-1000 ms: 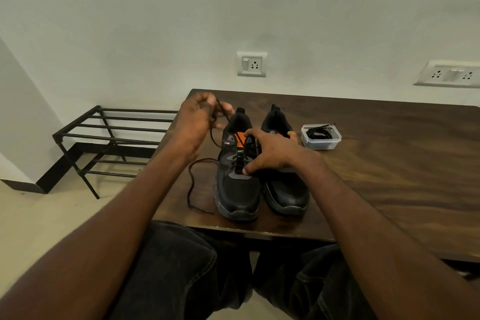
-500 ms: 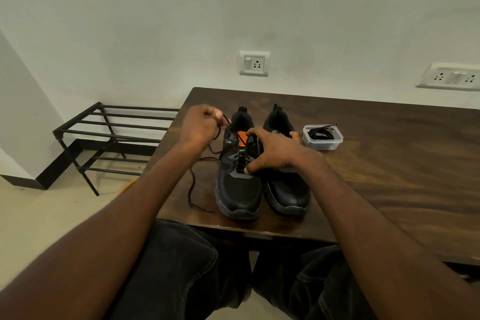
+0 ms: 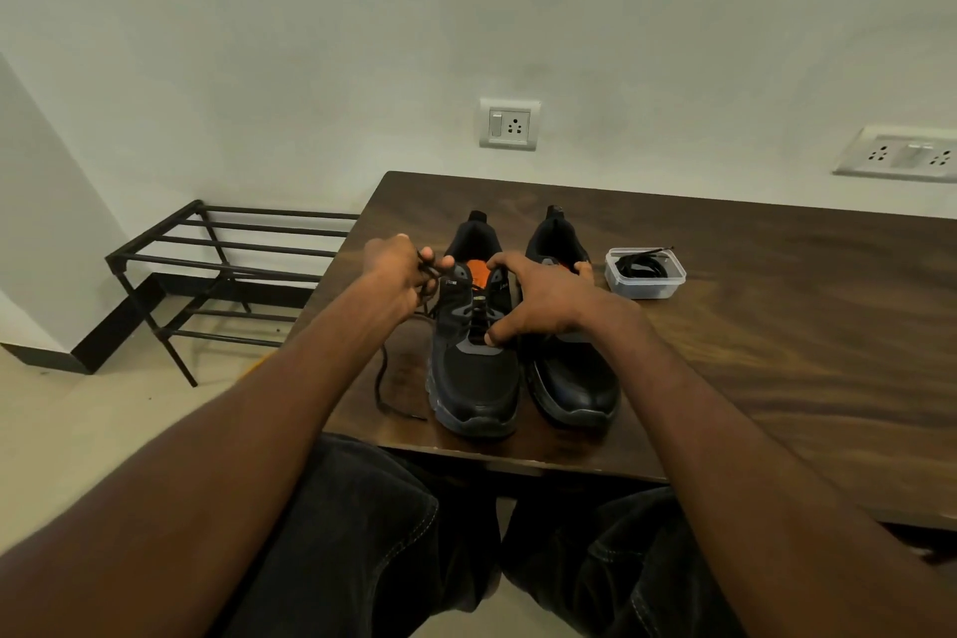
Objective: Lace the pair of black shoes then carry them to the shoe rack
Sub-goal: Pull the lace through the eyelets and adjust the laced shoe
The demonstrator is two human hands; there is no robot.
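Note:
Two black shoes stand side by side near the front edge of the dark wooden table [image 3: 777, 326], toes toward me. The left shoe [image 3: 474, 378] has an orange tongue label and a black lace [image 3: 386, 378] partly threaded, its loose end trailing onto the table at the left. My left hand [image 3: 396, 277] pinches that lace beside the shoe's collar. My right hand [image 3: 538, 301] rests over the top of both shoes, fingers curled on the left shoe's eyelet area. The right shoe [image 3: 575, 378] shows no lace.
A small clear plastic tub [image 3: 644, 275] holding another black lace sits on the table right of the shoes. A black metal shoe rack [image 3: 217, 264] stands on the floor at the left, against the wall. Wall sockets [image 3: 510, 124] are above the table.
My left hand has dropped lower and closer to the shoe's collar, bringing the lace down with it. My right hand has stayed on the shoes.

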